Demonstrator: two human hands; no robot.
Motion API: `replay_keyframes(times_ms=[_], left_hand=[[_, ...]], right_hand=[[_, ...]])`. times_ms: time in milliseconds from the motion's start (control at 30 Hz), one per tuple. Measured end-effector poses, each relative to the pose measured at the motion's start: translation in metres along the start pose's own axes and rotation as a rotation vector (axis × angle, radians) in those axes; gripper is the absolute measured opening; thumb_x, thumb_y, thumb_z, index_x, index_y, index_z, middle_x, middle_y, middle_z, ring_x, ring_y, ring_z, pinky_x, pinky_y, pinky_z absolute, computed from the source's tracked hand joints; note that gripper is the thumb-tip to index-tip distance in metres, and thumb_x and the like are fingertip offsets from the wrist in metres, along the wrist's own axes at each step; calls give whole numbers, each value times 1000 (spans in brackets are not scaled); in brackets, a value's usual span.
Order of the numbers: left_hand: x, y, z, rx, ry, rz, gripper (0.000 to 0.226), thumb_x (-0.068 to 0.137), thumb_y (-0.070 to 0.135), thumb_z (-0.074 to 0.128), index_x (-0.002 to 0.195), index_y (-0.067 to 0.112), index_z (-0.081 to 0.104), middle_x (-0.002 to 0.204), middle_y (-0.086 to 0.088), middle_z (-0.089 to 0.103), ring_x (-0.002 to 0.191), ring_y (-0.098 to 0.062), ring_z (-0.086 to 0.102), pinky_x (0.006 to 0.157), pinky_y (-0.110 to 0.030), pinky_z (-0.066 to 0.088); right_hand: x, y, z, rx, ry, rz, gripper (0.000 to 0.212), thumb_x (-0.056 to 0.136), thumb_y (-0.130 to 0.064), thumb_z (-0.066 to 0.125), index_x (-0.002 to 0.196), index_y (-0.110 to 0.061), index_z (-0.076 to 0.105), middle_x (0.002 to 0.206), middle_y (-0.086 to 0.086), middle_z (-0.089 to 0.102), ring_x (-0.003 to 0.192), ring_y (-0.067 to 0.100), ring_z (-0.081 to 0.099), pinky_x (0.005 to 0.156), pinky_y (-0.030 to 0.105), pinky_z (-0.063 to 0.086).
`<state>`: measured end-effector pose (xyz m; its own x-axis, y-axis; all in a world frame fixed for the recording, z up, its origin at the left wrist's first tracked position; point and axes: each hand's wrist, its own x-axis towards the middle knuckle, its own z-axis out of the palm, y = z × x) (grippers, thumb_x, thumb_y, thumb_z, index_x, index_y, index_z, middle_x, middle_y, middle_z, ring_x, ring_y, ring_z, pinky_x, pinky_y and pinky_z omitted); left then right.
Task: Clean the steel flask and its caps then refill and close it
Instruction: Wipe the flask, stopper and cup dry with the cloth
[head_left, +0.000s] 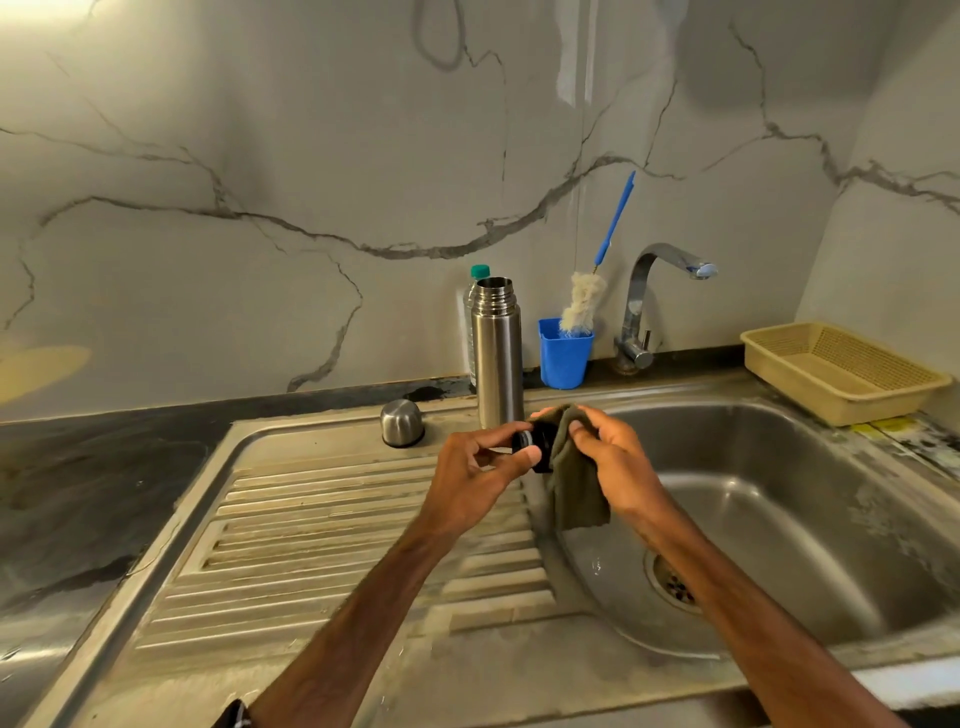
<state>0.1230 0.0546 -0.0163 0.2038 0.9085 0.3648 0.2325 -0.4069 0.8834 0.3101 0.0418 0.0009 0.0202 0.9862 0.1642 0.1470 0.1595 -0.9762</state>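
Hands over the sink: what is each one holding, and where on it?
Left hand pinches the black inner cap by its rim end. Right hand grips the olive cloth by its upper edge, pressed against the cap.

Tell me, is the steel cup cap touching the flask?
Apart. The head view shows the steel cap sitting dome-up on the drainboard left of the flask, with a clear strip of bare steel between them.
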Motion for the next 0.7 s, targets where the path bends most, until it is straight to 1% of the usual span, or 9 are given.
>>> replay_keyframes(times_ms=[67,133,200,300,367,467,567,633,700], left_hand=[[-2,1,2,-143,26,-39,34,94,19,72,128,14,70,110,-3,77,102,-17,74,90,-41,61],[-2,2,5,-214,74,-68,33,95,17,71,127,13,70,110,-4,77,104,-17,74,90,-40,61],[-1,3,8,-128,168,-8,34,92,18,75,125,13,72,107,-1,78,98,-14,75,85,-37,63],[2,1,10,99,324,95,43,83,23,84,124,17,72,107,6,76,89,-4,73,78,-21,60],[3,-5,6,190,381,109,48,79,26,87,123,17,72,105,6,74,86,-1,71,73,-13,56],[4,-13,-8,234,410,50,51,72,28,91,119,17,74,105,7,73,85,0,71,68,-8,53],[5,-18,-16,53,435,-167,46,68,25,94,110,19,73,102,6,74,88,-4,72,70,-14,57],[8,-20,-22,-185,405,-325,40,71,18,92,104,13,72,102,-5,76,92,-16,75,82,-29,62],[9,-18,-29,-520,321,-407,45,74,7,88,113,1,68,113,-22,73,99,-28,75,90,-39,61]], right_hand=[[-1,2,2,184,33,141,25,105,-17,47,115,-24,69,106,6,75,103,25,70,91,41,57],[-4,3,6,326,29,220,26,104,-14,48,119,-15,68,106,11,75,102,30,71,93,46,56],[-5,2,9,420,26,260,26,102,-12,49,121,-9,67,107,15,75,102,33,71,93,47,56],[-4,-1,12,479,24,298,25,101,-9,50,119,-5,67,106,18,74,99,32,72,83,42,58],[-4,-3,12,492,25,297,25,101,-8,50,118,-2,67,103,19,75,92,30,73,73,37,58],[-5,-8,8,512,40,281,21,101,-8,51,112,-5,68,101,17,75,88,26,73,69,36,58],[-5,-10,8,508,51,269,21,102,-9,50,111,-9,69,101,13,76,89,23,73,72,34,58],[-5,-9,13,503,51,298,22,101,-8,50,112,-8,69,101,14,76,88,24,73,71,34,58],[-2,-9,18,497,51,335,23,101,-5,49,113,-6,68,102,16,75,86,24,74,67,33,59]])
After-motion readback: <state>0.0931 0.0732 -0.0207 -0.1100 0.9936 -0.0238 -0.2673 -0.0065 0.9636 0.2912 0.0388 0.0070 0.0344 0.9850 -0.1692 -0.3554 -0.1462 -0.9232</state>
